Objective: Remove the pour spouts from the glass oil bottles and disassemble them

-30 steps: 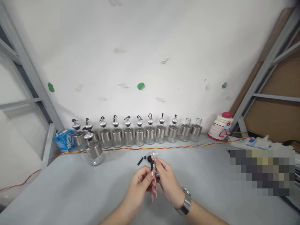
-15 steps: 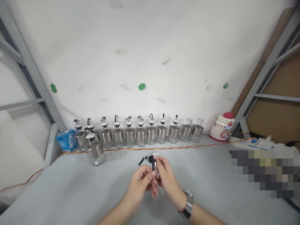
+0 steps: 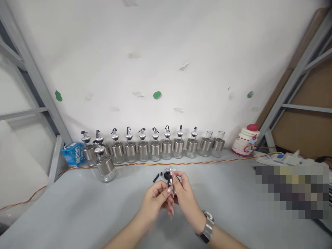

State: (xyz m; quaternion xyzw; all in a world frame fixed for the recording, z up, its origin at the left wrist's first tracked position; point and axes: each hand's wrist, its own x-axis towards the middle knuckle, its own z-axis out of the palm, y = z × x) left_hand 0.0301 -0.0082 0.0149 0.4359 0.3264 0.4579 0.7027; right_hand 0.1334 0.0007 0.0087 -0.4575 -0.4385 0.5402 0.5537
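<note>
My left hand [image 3: 157, 200] and my right hand [image 3: 184, 191] meet above the table, both closed on a small black-and-silver pour spout [image 3: 169, 181]. The thumb and fingers of my left hand pinch its lower end. My right fingers hold it from the right side, and its silver tip points away from me. Fingers cover most of the piece. Just beyond the hands lie a black round part [image 3: 166, 175], a short black stick-like piece [image 3: 156, 178] and a tiny black bit [image 3: 161, 173]. A watch [image 3: 207, 226] sits on my right wrist.
Along the wall stands a row of glass bottles [image 3: 155, 148] with steel sleeves, most with pour spouts. Two uncapped bottles [image 3: 218, 145] stand at its right end. One bottle [image 3: 105, 166] stands forward on the left. A twisted wire [image 3: 145, 164], blue carton [image 3: 74, 155] and cake-shaped jar [image 3: 245, 141] are nearby.
Both hands keep their hold on the pour spout, with only a slight shift of the fingers. The whole view has moved a little.
</note>
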